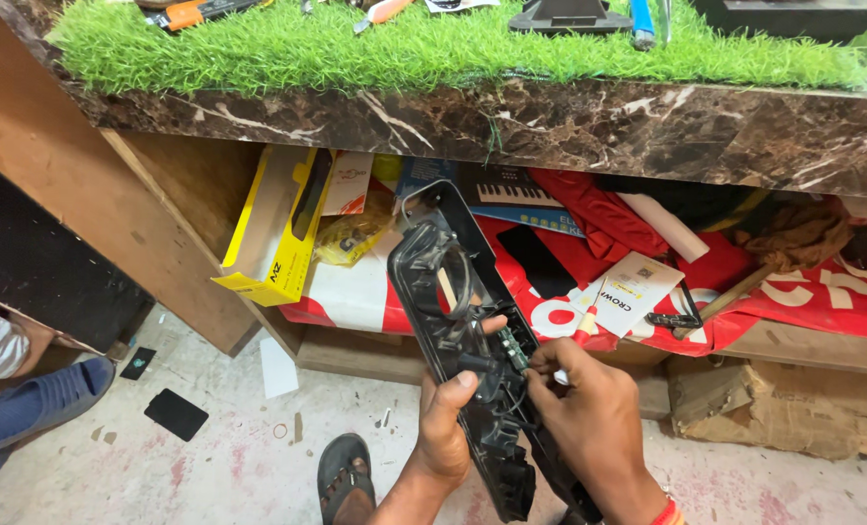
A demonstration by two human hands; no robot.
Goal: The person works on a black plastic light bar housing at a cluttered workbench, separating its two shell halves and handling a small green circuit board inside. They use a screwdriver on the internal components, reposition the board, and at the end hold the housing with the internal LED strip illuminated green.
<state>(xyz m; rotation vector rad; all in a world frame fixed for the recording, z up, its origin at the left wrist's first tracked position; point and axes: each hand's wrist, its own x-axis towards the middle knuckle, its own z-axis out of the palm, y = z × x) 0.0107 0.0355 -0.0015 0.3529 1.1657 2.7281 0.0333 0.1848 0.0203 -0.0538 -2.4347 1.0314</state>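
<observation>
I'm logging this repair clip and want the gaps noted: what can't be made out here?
- Head view: the black housing's lower end is cut off by the bottom edge.
- The right hand covers what its fingertips pinch beside the green board.
- The left hand's palm side is hidden behind the housing.
- Tools on the grass mat are cut by the top edge.
</observation>
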